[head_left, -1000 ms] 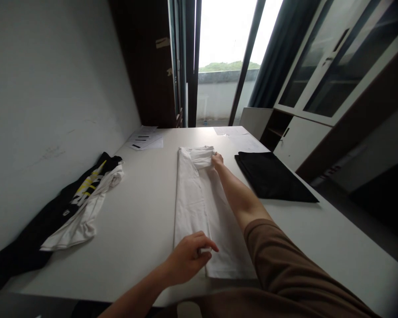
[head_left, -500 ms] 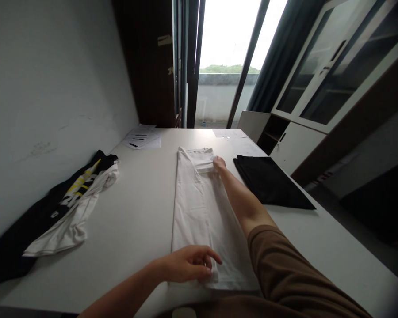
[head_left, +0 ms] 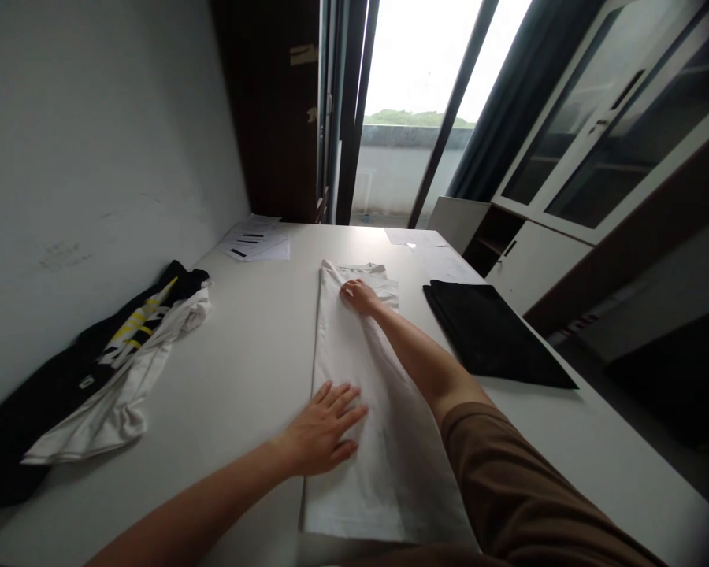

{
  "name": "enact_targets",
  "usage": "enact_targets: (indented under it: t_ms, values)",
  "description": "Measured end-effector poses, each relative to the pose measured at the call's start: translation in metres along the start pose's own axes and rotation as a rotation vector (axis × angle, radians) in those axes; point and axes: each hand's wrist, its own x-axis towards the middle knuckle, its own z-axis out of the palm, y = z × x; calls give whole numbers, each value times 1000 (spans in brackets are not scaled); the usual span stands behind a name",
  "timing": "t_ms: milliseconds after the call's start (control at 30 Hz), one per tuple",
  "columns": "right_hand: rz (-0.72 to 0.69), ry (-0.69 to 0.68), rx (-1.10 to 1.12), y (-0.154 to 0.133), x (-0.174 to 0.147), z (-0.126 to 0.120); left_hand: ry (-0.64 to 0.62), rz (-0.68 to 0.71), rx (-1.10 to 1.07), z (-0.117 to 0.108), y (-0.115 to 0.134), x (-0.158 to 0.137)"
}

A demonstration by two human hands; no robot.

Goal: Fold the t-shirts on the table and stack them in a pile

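Observation:
A white T-shirt (head_left: 354, 354), folded into a long strip, lies on the table with its collar end away from me. My left hand (head_left: 324, 429) is open and rests flat on the nearer half of the shirt, fingers spread. Up by the collar end, my right hand (head_left: 360, 297) lies on the cloth with its fingers slightly bent and apart, gripping no visible fold. A bit of short sleeve shows to the right of that hand. My right forearm hides part of the shirt's right edge.
On the white table (head_left: 236, 346), a folded black garment (head_left: 499, 331) lies to the right. Crumpled black and white clothes (head_left: 135, 346) lie along the left wall. Printed papers (head_left: 257, 239) are at the far left, more sheets (head_left: 419, 238) at the far right. A cabinet (head_left: 596, 134) stands beyond.
My right hand has let go of the cloth at the shirt's right edge and moved left onto its top. My left hand has moved forward and flattened out. The shirt's surface looks smoother.

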Motion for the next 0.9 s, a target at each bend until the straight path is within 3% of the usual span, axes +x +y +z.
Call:
enact_targets:
  t_ms: [133, 333, 600, 900]
  values:
    - [-84, -83, -41, -21, 35, 27, -41, 3, 20, 4, 4, -2]
    - [15, -105, -71, -22, 74, 53, -108, 49, -41, 3, 10, 0]
    - [60, -138, -55, -6, 124, 68, -130, 67, -117, 6, 5, 3]
    - [93, -145, -83, -1, 168, 74, -124, 118, -126, 28, -9, 7]
